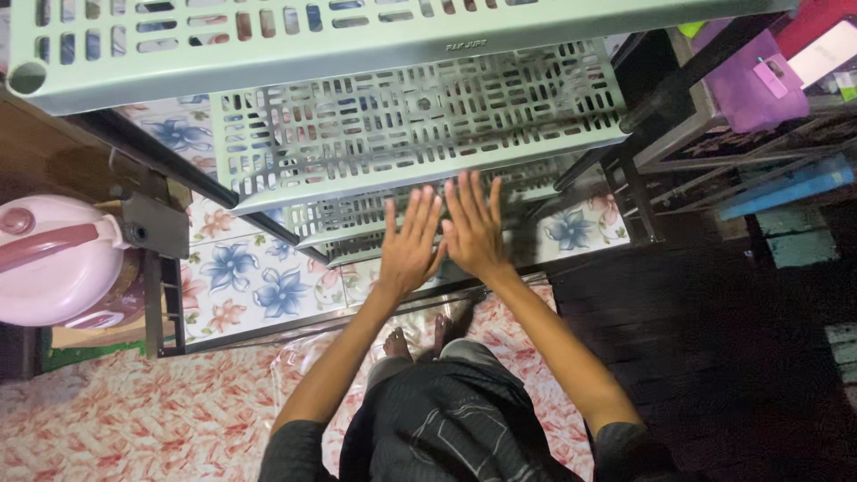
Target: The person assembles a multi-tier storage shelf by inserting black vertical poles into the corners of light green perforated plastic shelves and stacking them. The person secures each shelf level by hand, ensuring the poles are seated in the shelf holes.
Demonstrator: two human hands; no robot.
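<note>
From my feed, both hands reach forward and down over a pale green slotted plastic rack (420, 125), a stack of tiers seen from above. The left hand (409, 245) and right hand (475, 230) sit side by side, thumbs almost touching, fingers spread flat and pointing away from the body. Each grip is released, palms down, holding nothing; they hover at or rest on a lower tier's front edge (357, 234), though I cannot tell if there is contact. The rack lies straight ahead of both hands, its long axis running left to right, neither hand clearly nearer. Its shelves are perforated with rows of slots, over flowered floor tiles (250, 281). A pink rice cooker (54, 263) stands well apart, left.
</note>
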